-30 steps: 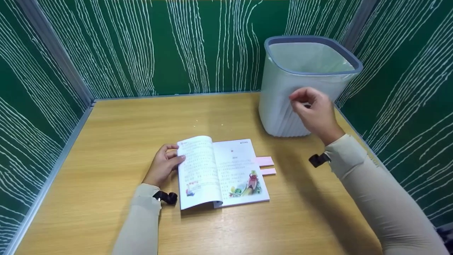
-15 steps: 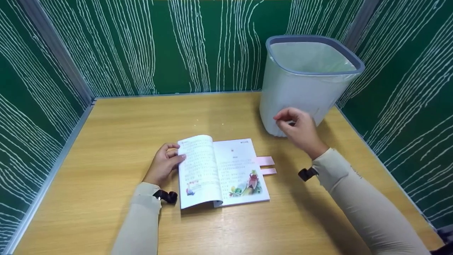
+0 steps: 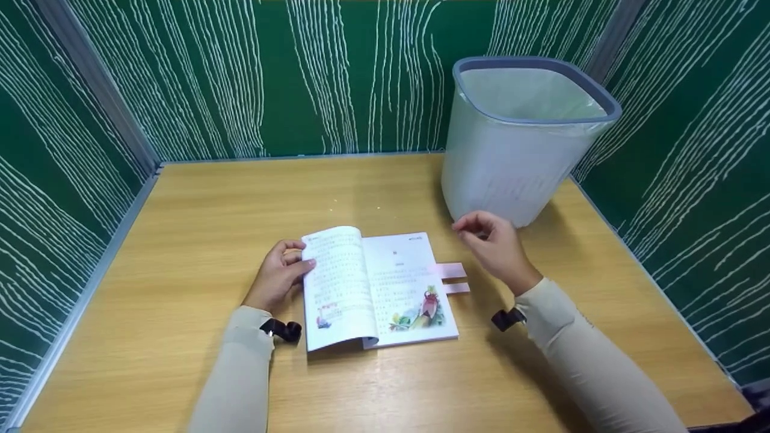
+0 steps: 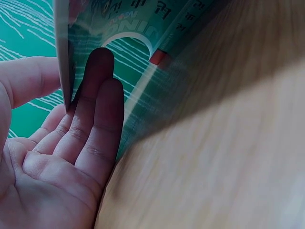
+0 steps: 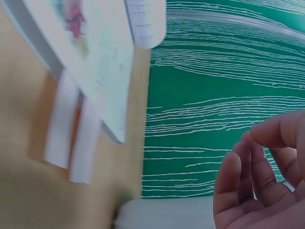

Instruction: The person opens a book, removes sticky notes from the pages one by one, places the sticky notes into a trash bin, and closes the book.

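An open book (image 3: 403,294) lies on the table, its left pages lifted and bowed. My left hand (image 3: 278,275) grips its left edge, thumb on the page and fingers behind. In the left wrist view, fingers (image 4: 102,114) reach behind the green printed cover (image 4: 143,24). Two pink paper strips, one wider (image 3: 451,270) and one narrower (image 3: 457,288), stick out from the right edge. My right hand (image 3: 498,248) hovers right of and above the strips, fingers loosely curled. Thumb and index tips (image 5: 252,136) come close in the right wrist view; nothing shows between them.
A white bin (image 3: 511,162) with a grey rim and a liner stands at the back right of the wooden table (image 3: 210,222). Tiny white specks (image 3: 334,210) lie behind the book. Green panels (image 3: 361,72) with white lines enclose the back and sides.
My right hand has come down and left, from in front of the bin toward the strips. My left hand and the book stay where they were.
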Action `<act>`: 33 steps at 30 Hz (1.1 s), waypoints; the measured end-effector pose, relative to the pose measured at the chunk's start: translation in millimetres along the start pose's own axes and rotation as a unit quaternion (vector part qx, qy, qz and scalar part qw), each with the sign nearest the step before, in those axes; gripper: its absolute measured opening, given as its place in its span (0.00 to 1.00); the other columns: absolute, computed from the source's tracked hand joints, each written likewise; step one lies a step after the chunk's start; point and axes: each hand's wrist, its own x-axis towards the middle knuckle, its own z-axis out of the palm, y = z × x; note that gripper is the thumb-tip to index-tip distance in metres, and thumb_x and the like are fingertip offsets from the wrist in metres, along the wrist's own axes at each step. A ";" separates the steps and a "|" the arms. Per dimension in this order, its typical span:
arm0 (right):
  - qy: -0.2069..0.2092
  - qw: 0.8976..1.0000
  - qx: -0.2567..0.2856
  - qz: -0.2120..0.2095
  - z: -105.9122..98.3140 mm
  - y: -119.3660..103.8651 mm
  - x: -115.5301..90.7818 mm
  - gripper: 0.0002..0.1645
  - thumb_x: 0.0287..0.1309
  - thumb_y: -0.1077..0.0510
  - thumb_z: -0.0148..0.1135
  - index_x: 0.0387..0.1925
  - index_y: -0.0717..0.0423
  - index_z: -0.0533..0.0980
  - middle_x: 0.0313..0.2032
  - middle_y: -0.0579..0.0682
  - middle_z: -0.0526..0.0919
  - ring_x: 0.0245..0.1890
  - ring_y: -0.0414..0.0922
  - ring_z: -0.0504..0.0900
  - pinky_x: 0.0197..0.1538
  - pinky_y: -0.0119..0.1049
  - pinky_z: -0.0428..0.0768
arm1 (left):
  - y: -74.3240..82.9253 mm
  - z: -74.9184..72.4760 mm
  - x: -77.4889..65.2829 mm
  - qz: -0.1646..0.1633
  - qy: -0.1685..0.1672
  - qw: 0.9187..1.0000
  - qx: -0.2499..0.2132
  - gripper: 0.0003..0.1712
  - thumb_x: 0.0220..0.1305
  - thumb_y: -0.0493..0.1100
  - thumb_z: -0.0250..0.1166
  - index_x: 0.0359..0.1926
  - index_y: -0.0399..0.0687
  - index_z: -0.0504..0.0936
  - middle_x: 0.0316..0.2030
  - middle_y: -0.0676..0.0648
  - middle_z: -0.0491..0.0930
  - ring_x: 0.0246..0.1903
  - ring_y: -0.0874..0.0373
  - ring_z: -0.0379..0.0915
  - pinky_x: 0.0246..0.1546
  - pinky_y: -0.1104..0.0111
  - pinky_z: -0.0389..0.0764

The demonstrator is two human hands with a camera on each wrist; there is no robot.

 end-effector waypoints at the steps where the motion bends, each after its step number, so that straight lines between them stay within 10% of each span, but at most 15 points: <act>1: -0.001 1.000 0.002 0.006 1.3 2.5 -1.8 0.08 0.64 0.68 0.64 0.44 0.64 0.83 0.45 0.61 0.85 0.41 0.45 0.80 0.42 0.27 0.80 | 0.0 0.0 0.3 0.002 0.000 1.000 0.002 0.26 0.66 0.30 0.66 0.61 0.41 0.66 0.43 0.45 0.85 0.34 0.56 0.84 0.36 0.67 0.84; 16: -0.049 0.991 0.063 0.106 19.9 60.9 -18.4 0.08 0.64 0.67 0.63 0.44 0.60 0.83 0.44 0.56 0.84 0.43 0.48 0.80 0.43 0.31 0.82 | 2.9 -0.5 1.3 0.001 -0.008 1.000 0.008 0.22 0.67 0.31 0.66 0.59 0.41 0.69 0.44 0.44 0.85 0.38 0.55 0.84 0.39 0.66 0.85; 33: -0.097 0.984 0.060 0.141 19.7 73.9 -24.0 0.11 0.63 0.64 0.67 0.47 0.60 0.83 0.50 0.58 0.84 0.52 0.50 0.79 0.54 0.32 0.79 | 0.6 1.4 0.3 0.000 -0.006 1.000 -0.002 0.20 0.67 0.29 0.65 0.57 0.39 0.71 0.42 0.45 0.82 0.38 0.55 0.83 0.40 0.65 0.85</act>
